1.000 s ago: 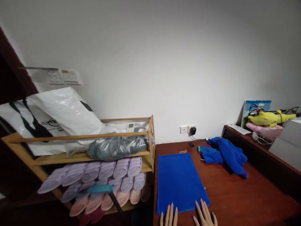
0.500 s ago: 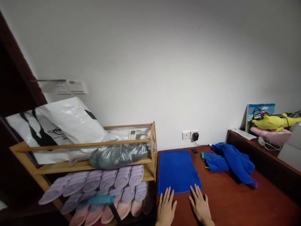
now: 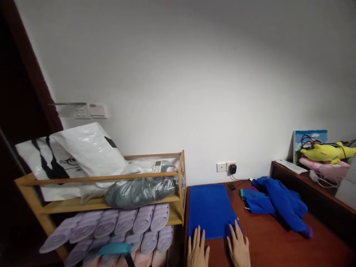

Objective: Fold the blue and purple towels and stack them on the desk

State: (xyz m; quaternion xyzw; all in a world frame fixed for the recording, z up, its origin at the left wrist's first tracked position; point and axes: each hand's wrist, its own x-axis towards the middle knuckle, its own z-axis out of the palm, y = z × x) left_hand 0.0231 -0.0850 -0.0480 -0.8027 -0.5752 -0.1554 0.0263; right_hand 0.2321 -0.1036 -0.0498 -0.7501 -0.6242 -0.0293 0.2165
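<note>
A flat blue cloth (image 3: 210, 209), squared off like a folded towel, lies on the reddish-brown tabletop (image 3: 267, 244). My left hand (image 3: 198, 248) is over its near left corner, fingers stretched out. At the near right corner is my right hand (image 3: 238, 246), also flat with fingers apart; its fingertips reach the cloth's edge. Neither hand grips anything. To the right lies a crumpled heap of blue cloth (image 3: 280, 202) with a green-edged end and a purple tip.
Left of the table stands a wooden rack (image 3: 111, 178) with a white bag (image 3: 83, 159), a plastic-wrapped bundle (image 3: 141, 191), a remote (image 3: 157, 166) and several lilac slippers (image 3: 125, 222). A black plug (image 3: 232, 169) sits in the wall socket. A raised shelf holds a yellow plush toy (image 3: 326, 152).
The whole scene sits slightly lower in view as the camera tilts up. My hands stay spread at the near edge of the blue cloth, with the right hand's fingers a little straighter.
</note>
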